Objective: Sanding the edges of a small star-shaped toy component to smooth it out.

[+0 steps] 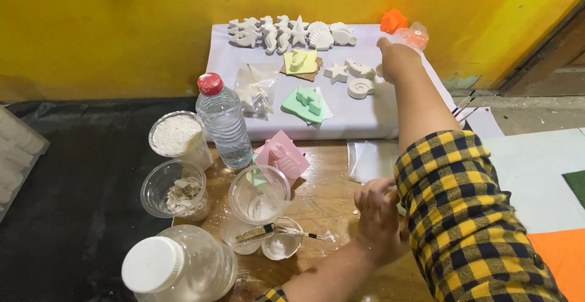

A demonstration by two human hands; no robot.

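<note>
At the near left of the table (317,207) stand a white-lidded jar (177,268), a cup of broken plaster bits (177,193), a cup of white powder (178,137) and a red-capped water bottle (222,122). Just right of them sit an empty clear cup (260,193) and a pink mould (282,157). Your left hand (378,213) rests near you on the table, fingers curled down loosely over the wood; I cannot tell whether it holds anything. Your right hand (396,55) reaches far right across the white sheet (365,116) and touches a small clear mould (411,35) beside the orange one (393,20), fingers closing on its near edge, it seems. You look to be fetching that mould; lifting it calls for a firm pinch, clear of the shell casts (359,79).
</note>
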